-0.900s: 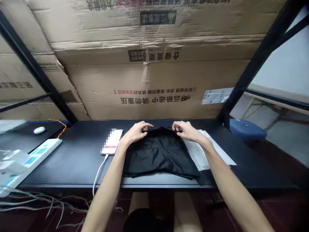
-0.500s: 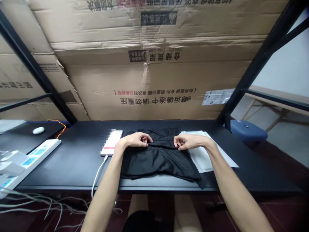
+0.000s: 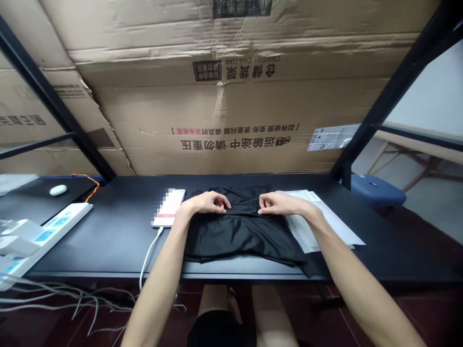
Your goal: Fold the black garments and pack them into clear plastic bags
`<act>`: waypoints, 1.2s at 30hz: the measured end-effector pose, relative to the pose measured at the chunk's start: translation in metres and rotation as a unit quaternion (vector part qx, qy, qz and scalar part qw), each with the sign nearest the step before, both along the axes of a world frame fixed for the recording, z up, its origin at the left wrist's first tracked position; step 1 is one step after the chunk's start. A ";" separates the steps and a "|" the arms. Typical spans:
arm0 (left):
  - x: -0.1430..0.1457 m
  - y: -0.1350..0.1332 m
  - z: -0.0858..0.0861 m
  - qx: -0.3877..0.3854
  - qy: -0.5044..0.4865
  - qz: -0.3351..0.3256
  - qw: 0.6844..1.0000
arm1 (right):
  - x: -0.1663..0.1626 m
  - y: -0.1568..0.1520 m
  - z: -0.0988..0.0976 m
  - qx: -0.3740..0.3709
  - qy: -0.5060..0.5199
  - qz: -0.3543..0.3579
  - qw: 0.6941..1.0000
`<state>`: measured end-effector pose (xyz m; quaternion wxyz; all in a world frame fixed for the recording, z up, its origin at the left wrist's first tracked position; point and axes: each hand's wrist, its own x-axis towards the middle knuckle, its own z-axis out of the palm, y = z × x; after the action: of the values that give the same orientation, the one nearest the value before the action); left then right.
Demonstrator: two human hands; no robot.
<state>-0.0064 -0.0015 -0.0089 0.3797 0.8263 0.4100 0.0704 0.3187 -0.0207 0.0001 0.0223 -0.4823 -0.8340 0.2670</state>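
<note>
A black garment (image 3: 238, 237) of thin, slightly shiny fabric lies folded and creased on the dark table, a fold running across its middle; its exact kind does not show. My left hand (image 3: 210, 202) is at the left end of that fold, thumb and fingers pinched on the cloth. At the right end my right hand (image 3: 274, 203) grips the fabric with curled fingers. The lower part of the garment spreads towards the table's front edge, one corner pointing right. Some of the cloth between the fingers is hidden.
Left of the garment lies a phone (image 3: 170, 207) on a white charging cable (image 3: 149, 254). White sheets (image 3: 334, 221) lie under my right forearm. A power strip (image 3: 54, 229) with plugs is at far left, and cardboard (image 3: 231, 108) stands behind the table (image 3: 119, 226).
My view has tilted down slightly. Both hands stay at the fold and have shifted a little, the right one slightly inward; the fold lies flatter.
</note>
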 end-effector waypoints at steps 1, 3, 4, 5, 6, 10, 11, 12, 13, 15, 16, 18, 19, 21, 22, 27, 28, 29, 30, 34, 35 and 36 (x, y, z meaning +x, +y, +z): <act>0.000 0.001 -0.001 -0.005 -0.003 -0.002 1.000 | -0.001 0.000 0.000 0.002 0.002 -0.001 1.000; 0.001 0.003 -0.003 -0.012 -0.008 -0.003 1.000 | -0.002 -0.001 0.000 -0.002 0.004 -0.003 1.000; 0.001 0.003 -0.004 -0.015 -0.010 -0.004 1.000 | -0.003 -0.001 0.001 -0.004 0.004 -0.004 1.000; 0.001 0.003 -0.004 -0.017 -0.012 -0.004 1.000 | -0.003 -0.001 0.001 -0.007 0.004 -0.005 1.000; 0.001 0.004 -0.004 -0.019 -0.014 -0.003 1.000 | -0.003 -0.001 0.002 -0.009 0.003 -0.004 1.000; 0.001 0.004 -0.004 -0.032 -0.017 -0.002 0.999 | -0.003 -0.001 0.002 -0.014 0.002 0.001 1.000; 0.001 0.004 -0.004 -0.032 -0.016 -0.002 0.999 | -0.003 -0.001 0.002 -0.013 0.005 0.003 1.000; 0.001 0.004 -0.004 -0.030 -0.015 -0.002 0.999 | -0.004 -0.002 0.002 -0.011 0.011 0.007 1.000; 0.001 0.004 -0.005 -0.025 -0.014 -0.002 1.000 | -0.005 -0.002 0.001 -0.003 0.019 0.010 1.000; 0.002 0.003 -0.005 -0.010 -0.010 0.002 1.000 | -0.011 -0.003 -0.001 0.026 0.042 0.019 0.999; 0.003 0.002 -0.005 -0.003 -0.007 0.005 1.000 | -0.014 -0.004 -0.002 0.045 0.056 0.023 0.997; 0.004 0.001 -0.004 0.007 -0.004 0.008 1.000 | -0.021 -0.005 -0.005 0.079 0.082 0.034 0.993; 0.004 0.000 -0.003 0.007 -0.002 0.008 1.000 | -0.024 -0.006 -0.006 0.088 0.091 0.042 0.991; 0.005 -0.001 -0.002 0.007 0.002 0.005 1.000 | -0.029 -0.008 -0.008 0.095 0.102 0.059 0.989; 0.005 -0.001 -0.001 0.009 0.004 0.003 1.000 | -0.031 -0.008 -0.009 0.095 0.103 0.063 0.988; 0.007 -0.001 -0.002 0.020 0.007 0.003 1.000 | -0.031 -0.009 -0.009 0.078 0.098 0.065 0.990; 0.007 -0.001 -0.002 0.022 0.008 0.003 1.000 | -0.031 -0.009 -0.009 0.074 0.098 0.065 0.990; 0.007 -0.001 -0.002 0.023 0.008 0.004 1.000 | -0.031 -0.009 -0.009 0.072 0.097 0.065 0.991; 0.007 -0.001 -0.001 0.023 0.008 0.004 1.000 | -0.031 -0.010 -0.009 0.071 0.096 0.065 0.991; 0.007 -0.004 0.000 0.021 0.009 0.004 1.000 | -0.031 -0.011 -0.010 0.073 0.087 0.068 0.991; 0.007 -0.005 0.000 0.022 0.010 0.004 1.000 | -0.031 -0.011 -0.010 0.073 0.086 0.069 0.991; 0.007 -0.005 0.000 0.022 0.011 0.005 1.000 | -0.031 -0.011 -0.010 0.073 0.086 0.070 0.991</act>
<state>0.0007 -0.0065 -0.0088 0.3564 0.8331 0.4169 0.0722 0.2877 -0.0317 -0.0101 0.1106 -0.3952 -0.8778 0.2470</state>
